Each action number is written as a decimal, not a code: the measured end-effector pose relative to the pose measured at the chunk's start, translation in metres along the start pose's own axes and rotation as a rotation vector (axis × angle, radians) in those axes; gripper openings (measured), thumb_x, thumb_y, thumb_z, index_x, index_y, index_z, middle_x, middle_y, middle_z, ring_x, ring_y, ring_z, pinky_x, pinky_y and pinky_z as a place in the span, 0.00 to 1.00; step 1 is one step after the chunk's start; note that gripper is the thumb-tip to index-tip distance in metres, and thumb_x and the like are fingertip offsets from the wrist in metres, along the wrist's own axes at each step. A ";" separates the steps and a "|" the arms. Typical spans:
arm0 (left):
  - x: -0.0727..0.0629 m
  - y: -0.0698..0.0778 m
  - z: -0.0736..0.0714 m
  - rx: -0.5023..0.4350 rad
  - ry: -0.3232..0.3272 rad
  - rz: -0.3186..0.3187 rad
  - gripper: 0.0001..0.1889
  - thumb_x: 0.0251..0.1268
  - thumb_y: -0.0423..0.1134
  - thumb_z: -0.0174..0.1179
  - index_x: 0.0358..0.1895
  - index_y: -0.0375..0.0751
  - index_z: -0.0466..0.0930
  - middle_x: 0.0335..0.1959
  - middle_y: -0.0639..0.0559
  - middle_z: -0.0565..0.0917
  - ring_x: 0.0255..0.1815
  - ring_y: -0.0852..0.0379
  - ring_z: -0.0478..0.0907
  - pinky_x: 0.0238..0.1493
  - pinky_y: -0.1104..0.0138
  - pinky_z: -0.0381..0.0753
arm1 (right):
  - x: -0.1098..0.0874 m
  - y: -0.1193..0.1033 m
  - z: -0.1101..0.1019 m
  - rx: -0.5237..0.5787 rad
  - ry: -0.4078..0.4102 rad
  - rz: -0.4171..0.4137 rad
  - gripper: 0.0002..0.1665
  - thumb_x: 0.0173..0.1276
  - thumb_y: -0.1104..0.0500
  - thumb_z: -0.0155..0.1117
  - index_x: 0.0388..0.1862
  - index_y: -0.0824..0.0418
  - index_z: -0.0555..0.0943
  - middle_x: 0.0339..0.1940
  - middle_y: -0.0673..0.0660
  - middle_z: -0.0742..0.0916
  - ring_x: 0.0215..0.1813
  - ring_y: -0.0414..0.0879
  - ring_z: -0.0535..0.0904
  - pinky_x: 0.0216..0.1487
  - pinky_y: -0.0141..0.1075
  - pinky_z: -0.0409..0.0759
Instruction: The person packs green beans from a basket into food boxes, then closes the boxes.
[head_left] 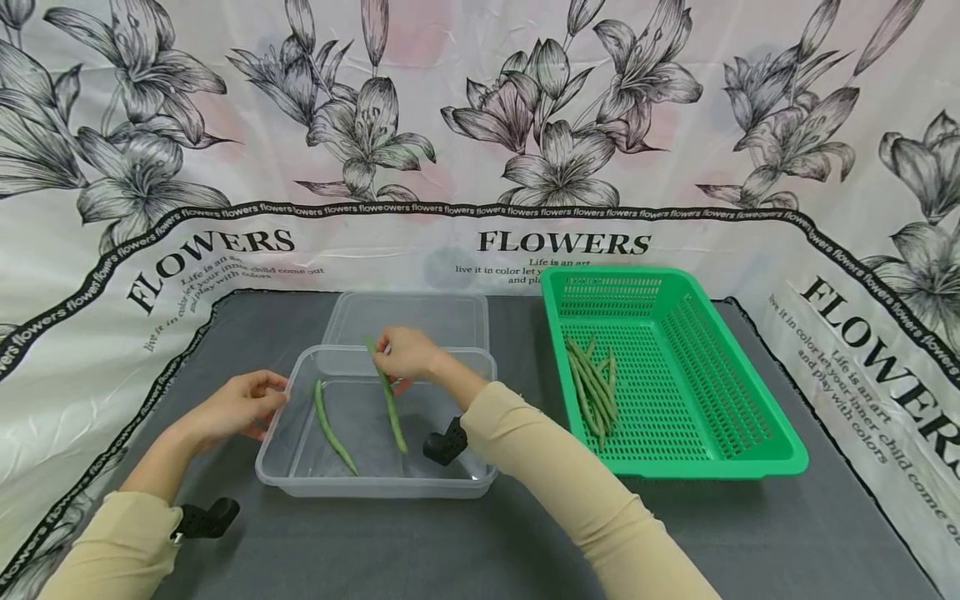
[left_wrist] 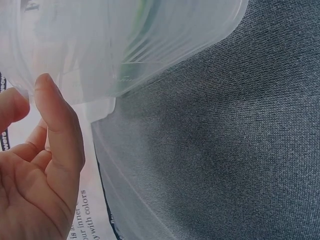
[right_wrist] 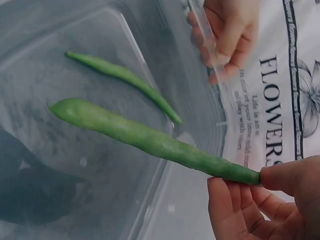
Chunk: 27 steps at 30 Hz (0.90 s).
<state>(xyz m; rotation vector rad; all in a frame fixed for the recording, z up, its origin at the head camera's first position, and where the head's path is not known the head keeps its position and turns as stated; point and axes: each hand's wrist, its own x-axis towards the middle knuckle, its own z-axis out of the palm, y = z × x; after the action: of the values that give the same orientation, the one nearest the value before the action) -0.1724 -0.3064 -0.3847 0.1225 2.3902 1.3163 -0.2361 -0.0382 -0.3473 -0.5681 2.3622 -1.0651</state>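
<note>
My right hand [head_left: 405, 354] pinches one end of a green bean [head_left: 391, 412] between thumb and fingers, above the clear plastic container [head_left: 375, 489]. In the right wrist view the held bean [right_wrist: 145, 137] slants across, its free end pointing away from the hand. A second green bean [head_left: 330, 429] lies on the container's floor at the left side. My left hand [head_left: 236, 407] is at the container's left rim; the left wrist view shows its thumb and index finger on either side of the edge, gripping it.
A green slotted basket [head_left: 720, 375] stands to the right, with several green beans [head_left: 592, 387] at its left side. Behind the container lies a clear lid [head_left: 408, 312]. Grey cloth [head_left: 360, 550] covers the table, and a flower-printed sheet [head_left: 420, 242] hangs behind.
</note>
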 end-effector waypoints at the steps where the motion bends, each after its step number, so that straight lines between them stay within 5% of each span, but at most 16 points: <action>1: 0.000 -0.001 0.000 -0.001 -0.001 -0.002 0.26 0.70 0.44 0.49 0.61 0.28 0.59 0.49 0.34 0.73 0.40 0.52 0.74 0.35 0.60 0.82 | 0.000 -0.002 0.003 -0.016 -0.007 -0.001 0.09 0.72 0.59 0.49 0.46 0.63 0.71 0.31 0.57 0.80 0.29 0.44 0.79 0.30 0.35 0.83; 27: 0.000 -0.001 0.001 -0.003 0.013 -0.012 0.26 0.70 0.44 0.48 0.62 0.27 0.59 0.50 0.33 0.73 0.41 0.51 0.75 0.35 0.59 0.82 | 0.014 -0.012 0.041 -0.028 -0.085 -0.018 0.06 0.72 0.59 0.49 0.37 0.60 0.70 0.21 0.54 0.76 0.24 0.45 0.76 0.33 0.39 0.83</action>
<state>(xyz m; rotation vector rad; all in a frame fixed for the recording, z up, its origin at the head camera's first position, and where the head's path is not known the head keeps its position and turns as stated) -0.1723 -0.3062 -0.3858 0.0996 2.3963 1.3188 -0.2215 -0.0762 -0.3656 -0.6331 2.3054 -0.9968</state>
